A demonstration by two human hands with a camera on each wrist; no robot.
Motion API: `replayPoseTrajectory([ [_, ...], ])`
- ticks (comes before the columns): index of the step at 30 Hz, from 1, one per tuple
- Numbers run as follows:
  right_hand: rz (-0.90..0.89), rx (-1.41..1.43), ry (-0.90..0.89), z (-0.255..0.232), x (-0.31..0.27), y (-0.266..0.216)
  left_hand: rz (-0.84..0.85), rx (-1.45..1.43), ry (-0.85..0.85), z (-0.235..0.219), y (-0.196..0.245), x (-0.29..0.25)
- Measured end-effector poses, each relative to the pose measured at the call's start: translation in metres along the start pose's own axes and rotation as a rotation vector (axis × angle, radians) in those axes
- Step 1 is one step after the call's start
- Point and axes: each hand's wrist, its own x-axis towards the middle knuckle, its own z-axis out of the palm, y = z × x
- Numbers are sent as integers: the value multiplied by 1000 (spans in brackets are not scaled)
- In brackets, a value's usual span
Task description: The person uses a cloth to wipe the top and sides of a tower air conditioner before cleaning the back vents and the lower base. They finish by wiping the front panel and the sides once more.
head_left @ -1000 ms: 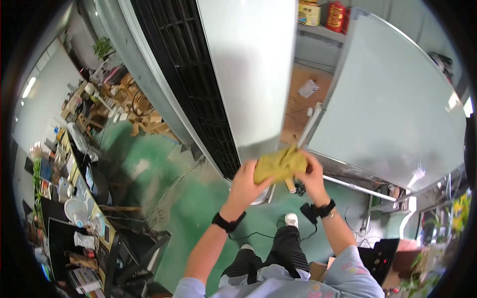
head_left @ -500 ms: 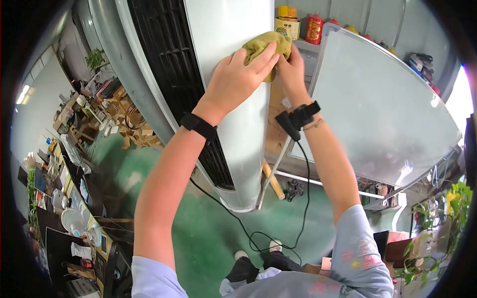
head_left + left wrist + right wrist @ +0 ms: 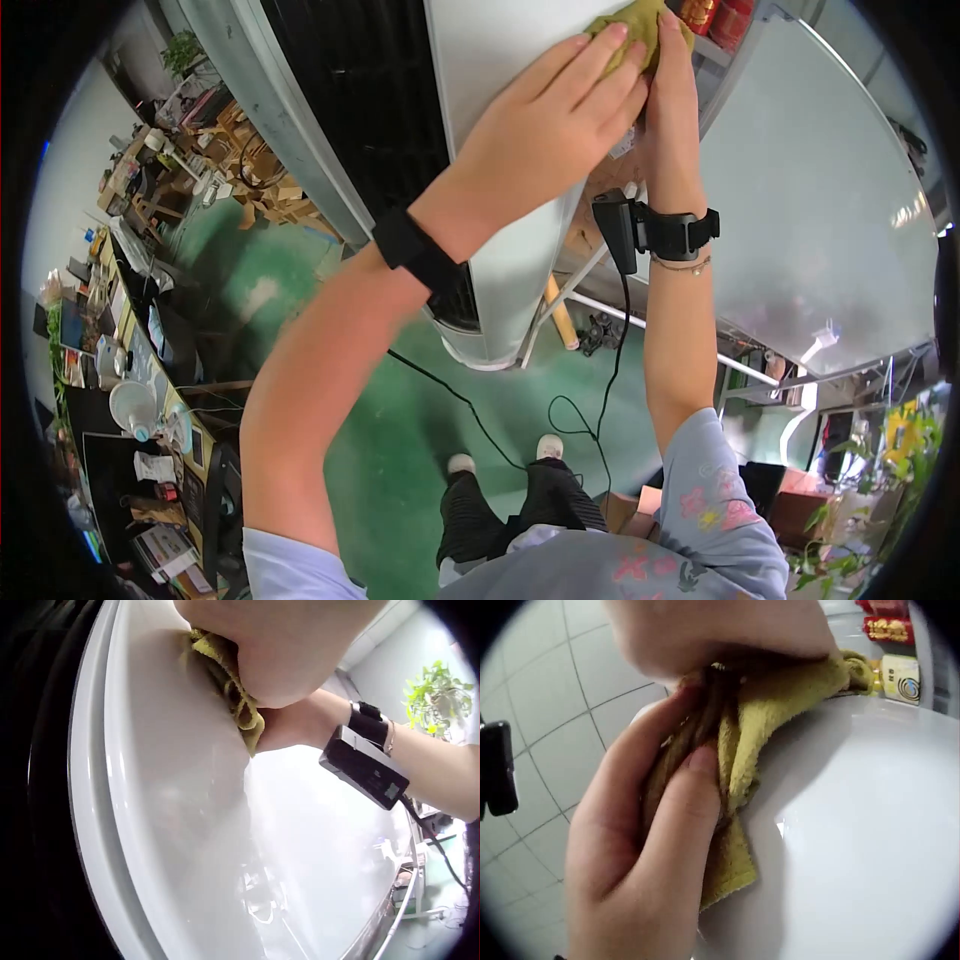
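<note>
Raised olive-yellow cloth (image 3: 784, 701) since earlier to glossy white cabinet's (image 3: 520, 260) right edge, pinching with right hand (image 3: 672, 130), pressing with straight-fingered left hand (image 3: 545, 130), above green floor (image 3: 390, 440), near gold-lettered red package (image 3: 889, 628), illegible.

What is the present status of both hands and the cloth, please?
Left hand resting on yellow cloth; right hand pinching its folds. Cloth against white upright unit. Black cable hangs below, clear of cloth.

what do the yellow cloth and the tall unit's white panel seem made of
The yellow cloth looks like matte microfibre or terry, judging by its fuzzy pile. The white panel looks hard and glossy, perhaps painted metal or plastic; it catches highlights.
</note>
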Motion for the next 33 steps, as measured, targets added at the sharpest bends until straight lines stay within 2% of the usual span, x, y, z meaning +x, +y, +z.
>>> replayPoseTrajectory([
  [2,574,590,164,16,1,-12,9,-28,-32,0,4,-7],
  [3,546,506,164,16,-10,-19,24,-36,-19,2,7,-13],
  [6,788,721,217,22,-44,3,63,-81,-75,8,21,-37],
  [7,791,650,240,25,-61,11,88,-71,-89,13,28,-48],
  [9,613,521,185,31,-100,24,147,-27,-177,16,44,-68],
  [12,719,418,167,38,-155,49,219,31,-290,26,75,-109],
  [13,855,436,222,42,-179,58,229,39,-318,29,89,-128],
  [16,1111,607,365,54,-252,74,262,48,-361,49,134,-194],
  [18,1139,676,368,59,-320,112,308,38,-360,61,163,-247],
  [19,1090,648,338,62,-355,126,356,42,-433,63,179,-273],
  [21,988,592,300,72,-424,145,360,41,-442,73,212,-325],
  [24,928,547,308,82,-536,202,354,12,-451,98,273,-408],
  [25,985,557,396,88,-576,219,353,11,-456,107,295,-439],
  [29,952,599,291,98,-706,279,355,-11,-515,136,374,-538],
  [33,1042,535,309,122,-830,327,370,-46,-598,165,447,-628],
])
